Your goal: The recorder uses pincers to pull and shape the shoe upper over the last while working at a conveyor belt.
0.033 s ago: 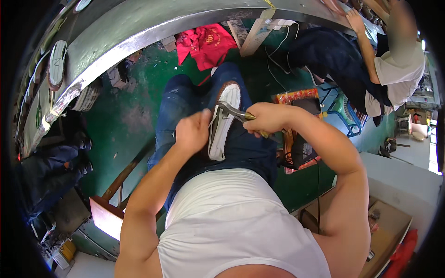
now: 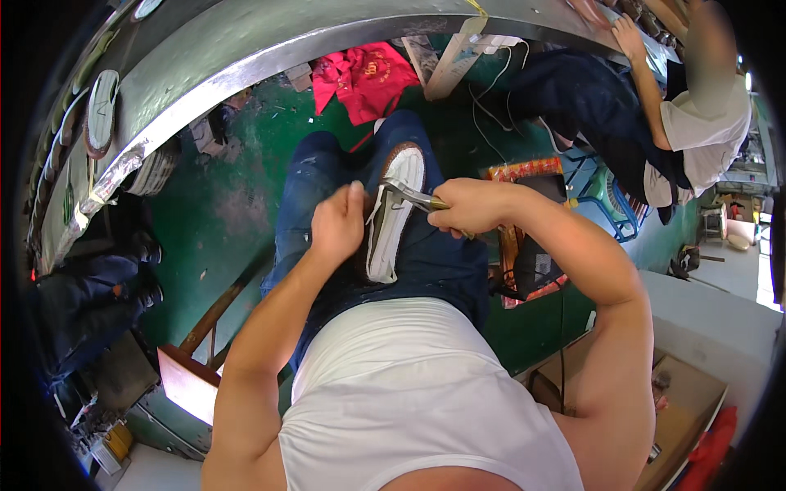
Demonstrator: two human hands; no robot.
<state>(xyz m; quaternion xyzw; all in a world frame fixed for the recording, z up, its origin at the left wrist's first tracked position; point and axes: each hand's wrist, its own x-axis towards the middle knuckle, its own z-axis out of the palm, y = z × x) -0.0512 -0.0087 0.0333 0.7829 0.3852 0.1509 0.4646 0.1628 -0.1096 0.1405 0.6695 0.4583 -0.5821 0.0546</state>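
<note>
Shoe (image 2: 391, 245) | on jeans (image 2: 299, 204) | green floor (image 2: 225, 188) below | metal-edged bench (image 2: 246, 41) ahead

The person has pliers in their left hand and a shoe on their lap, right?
Not quite: the pliers are in the right hand, not the left hand, as the head view shows. The shoe is indeed on their lap.
</note>
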